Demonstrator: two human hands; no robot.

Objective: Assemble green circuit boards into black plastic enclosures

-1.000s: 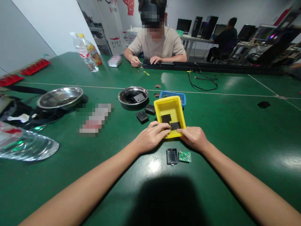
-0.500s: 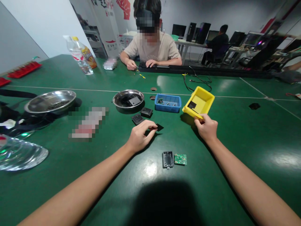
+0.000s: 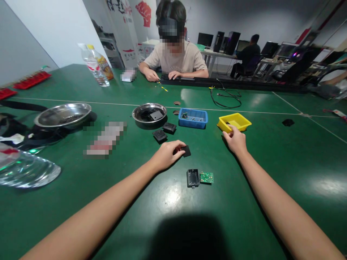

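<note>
Between the thumb and fingers of my left hand (image 3: 168, 154) is a flat black square cover (image 3: 186, 151), held close to the table. My right hand (image 3: 236, 141) pinches the near wall of a yellow plastic bin (image 3: 238, 126), which now sits level; dark pieces inside it are mostly hidden by my fingers. In front of me lie an open black plastic case (image 3: 193, 178) and, beside its right edge, a green circuit board (image 3: 207, 177). Two closed black cases, one nearer (image 3: 159, 136) and one farther (image 3: 169, 127), rest beyond my left hand.
A blue bin (image 3: 193, 118) holds small boards. Black parts fill a steel bowl (image 3: 149, 114); a larger steel dish (image 3: 63, 115) stands left. A co-worker (image 3: 176, 59) sits opposite, behind a long black bar (image 3: 230, 82). Bottles (image 3: 97, 68), a cable (image 3: 227, 99) and a black piece (image 3: 288, 122) lie around.
The yellow bin has gone from tilted up to lying level on the table, with my right hand lowering it. My left hand has shifted slightly right, turning the black cover.
</note>
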